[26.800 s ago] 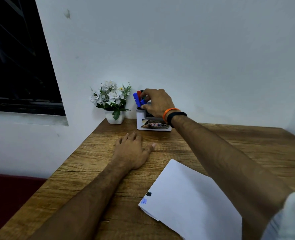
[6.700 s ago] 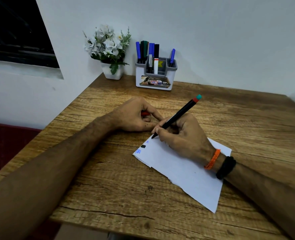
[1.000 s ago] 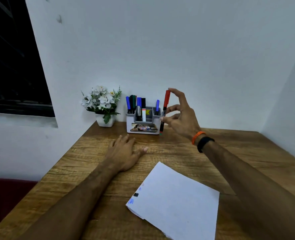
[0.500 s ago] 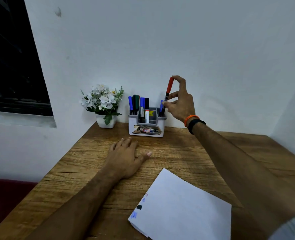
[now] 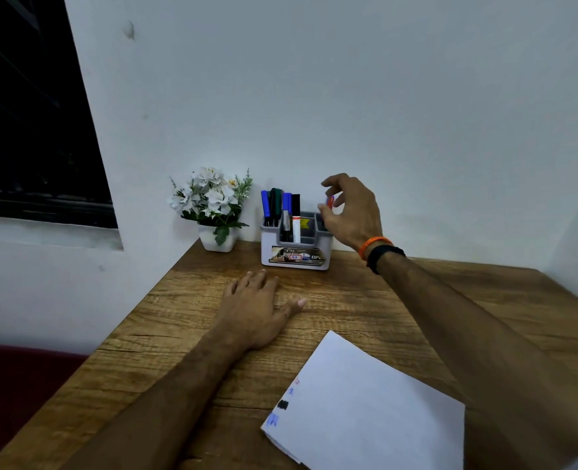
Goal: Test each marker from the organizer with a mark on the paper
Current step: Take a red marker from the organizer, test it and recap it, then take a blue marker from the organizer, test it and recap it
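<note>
Right hand (image 5: 350, 212): pinching red marker (image 5: 329, 201) at organizer's (image 5: 294, 244) right end.
Left hand (image 5: 258, 308): lying flat, fingers straight, before organizer.
Paper (image 5: 365, 408): lying nearer than organizer.

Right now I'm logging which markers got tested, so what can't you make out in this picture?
- Red-capped marker, head view: the right hand hides its barrel; whether the fingers still pinch it is unclear.
- Organizer: right compartment hidden behind that hand.
- Paper: bottom corner cut off by the frame edge; red and blue marks too small to read.
- Organizer label: blurred.
</note>
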`<state>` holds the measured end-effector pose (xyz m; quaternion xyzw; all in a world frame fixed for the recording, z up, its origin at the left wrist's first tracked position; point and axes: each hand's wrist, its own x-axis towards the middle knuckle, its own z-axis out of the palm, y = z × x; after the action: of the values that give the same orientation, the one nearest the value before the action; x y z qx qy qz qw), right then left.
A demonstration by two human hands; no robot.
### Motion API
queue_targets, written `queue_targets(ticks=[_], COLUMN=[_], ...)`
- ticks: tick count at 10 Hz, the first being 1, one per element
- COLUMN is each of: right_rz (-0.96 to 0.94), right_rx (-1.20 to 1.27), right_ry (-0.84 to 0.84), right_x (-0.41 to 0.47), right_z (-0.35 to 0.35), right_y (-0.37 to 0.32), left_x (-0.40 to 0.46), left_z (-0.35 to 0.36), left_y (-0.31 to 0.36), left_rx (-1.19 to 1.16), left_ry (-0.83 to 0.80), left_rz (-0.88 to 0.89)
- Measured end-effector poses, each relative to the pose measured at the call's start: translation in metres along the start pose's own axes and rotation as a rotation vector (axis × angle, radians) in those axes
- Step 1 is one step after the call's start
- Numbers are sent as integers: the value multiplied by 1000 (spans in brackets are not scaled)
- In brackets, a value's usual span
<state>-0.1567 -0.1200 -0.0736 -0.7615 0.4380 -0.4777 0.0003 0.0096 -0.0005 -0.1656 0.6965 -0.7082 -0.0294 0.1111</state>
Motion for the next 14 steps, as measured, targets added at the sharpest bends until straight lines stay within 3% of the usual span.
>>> queue_targets(ticks=[2,6,8,12,14], right_rz=[8,-4,-79,100,186], right_rx=[60,-117,-73,87,360], right_ry=[-133,-367,-180,-256,-36], right_x=[6,25,17,11,23], right_z=[30,63,60,69,47], right_y=[-38,-57,-57,-52,-65], left_x=[0,-2,-3,2,2], left_z=[2,4,5,1,3], left_y=[-1,-2,-2,-2,-4], left_rx=[-11,-19,-23,-22,-31], left_ry=[17,30,31,17,33], left_rz=[5,5,6,-5,6])
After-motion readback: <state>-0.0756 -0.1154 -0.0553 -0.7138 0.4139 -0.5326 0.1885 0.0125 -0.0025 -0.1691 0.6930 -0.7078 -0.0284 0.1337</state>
